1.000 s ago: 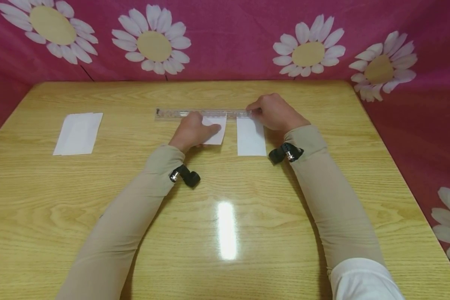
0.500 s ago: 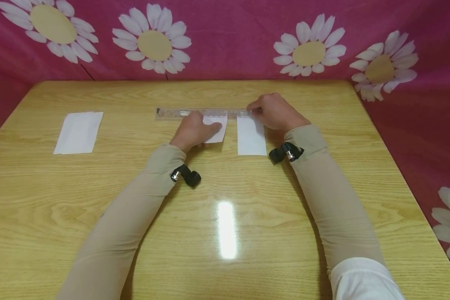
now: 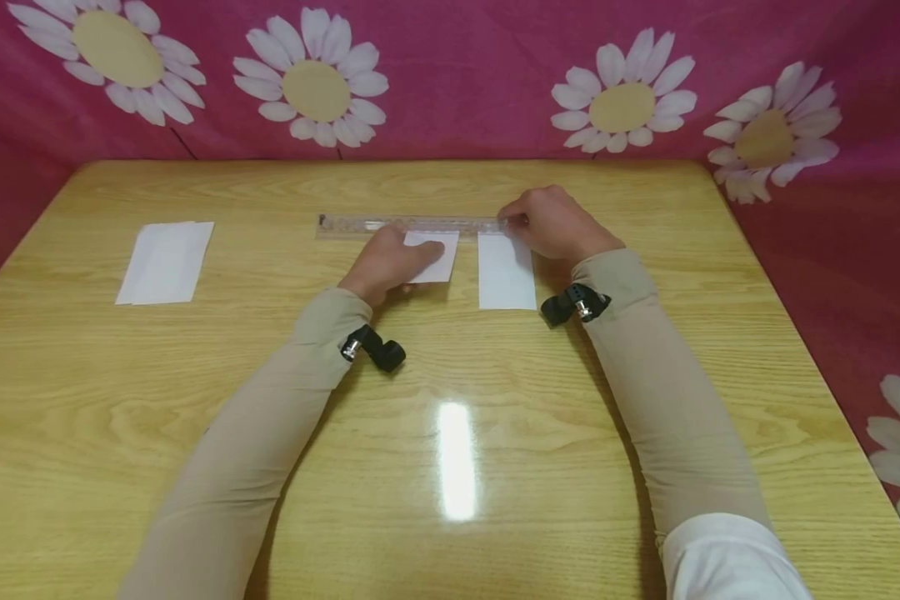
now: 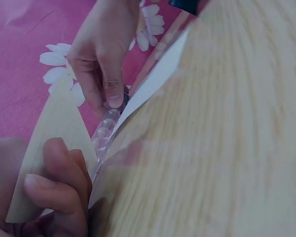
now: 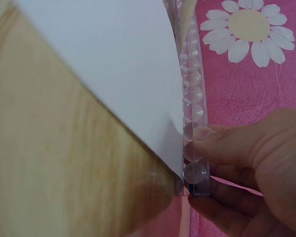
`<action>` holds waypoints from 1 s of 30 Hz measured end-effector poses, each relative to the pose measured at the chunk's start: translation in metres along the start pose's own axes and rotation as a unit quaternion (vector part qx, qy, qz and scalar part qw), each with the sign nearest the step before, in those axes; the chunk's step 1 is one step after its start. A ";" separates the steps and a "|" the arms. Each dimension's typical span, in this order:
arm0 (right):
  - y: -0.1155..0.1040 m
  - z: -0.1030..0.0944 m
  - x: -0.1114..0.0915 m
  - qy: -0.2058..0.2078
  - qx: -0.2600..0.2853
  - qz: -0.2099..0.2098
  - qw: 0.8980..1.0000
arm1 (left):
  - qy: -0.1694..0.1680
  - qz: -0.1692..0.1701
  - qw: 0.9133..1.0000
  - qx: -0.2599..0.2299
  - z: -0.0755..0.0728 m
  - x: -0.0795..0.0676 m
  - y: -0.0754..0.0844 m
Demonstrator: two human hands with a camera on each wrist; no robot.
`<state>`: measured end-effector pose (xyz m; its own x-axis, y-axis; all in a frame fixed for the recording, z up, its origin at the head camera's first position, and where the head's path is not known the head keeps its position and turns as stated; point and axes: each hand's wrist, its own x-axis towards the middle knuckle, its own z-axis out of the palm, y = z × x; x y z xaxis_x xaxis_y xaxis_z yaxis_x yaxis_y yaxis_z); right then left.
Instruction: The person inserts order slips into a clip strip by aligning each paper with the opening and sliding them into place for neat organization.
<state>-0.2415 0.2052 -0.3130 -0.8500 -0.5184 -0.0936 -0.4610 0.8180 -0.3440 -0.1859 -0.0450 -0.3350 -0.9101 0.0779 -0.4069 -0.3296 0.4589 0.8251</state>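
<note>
A long, clear plastic strip (image 3: 341, 226) with a row of round bubble shapes lies crosswise near the table's far side. My right hand (image 3: 558, 223) pinches its right end between thumb and fingers, the thumb on the bubbles in the right wrist view. My left hand (image 3: 386, 262) holds a small white card (image 3: 438, 267) between thumb and fingers, its far edge up at the strip; in the left wrist view this card (image 4: 64, 128) stands raised off the tabletop. A second white card (image 3: 506, 279) extends toward me from the strip, beside my right hand.
A loose stack of white cards (image 3: 165, 262) lies at the left of the wooden table (image 3: 450, 358). A pink cloth (image 3: 465, 75) with daisies hangs behind the table's far edge and along its right side.
The near edge of the card in my left hand has moved slightly away from me, toward the strip. My right hand keeps its pinch on the strip's end. The head view has shifted slightly.
</note>
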 end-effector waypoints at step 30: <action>0.001 0.002 0.002 0.007 -0.006 -0.005 1.000 | 0.014 -0.018 0.999 -0.025 0.011 0.002 0.006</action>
<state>-0.2433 0.2051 -0.3152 -0.8487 -0.5233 -0.0762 -0.4729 0.8155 -0.3337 -0.1870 -0.0320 -0.3349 -0.9036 0.0367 -0.4267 -0.3746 0.4153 0.8290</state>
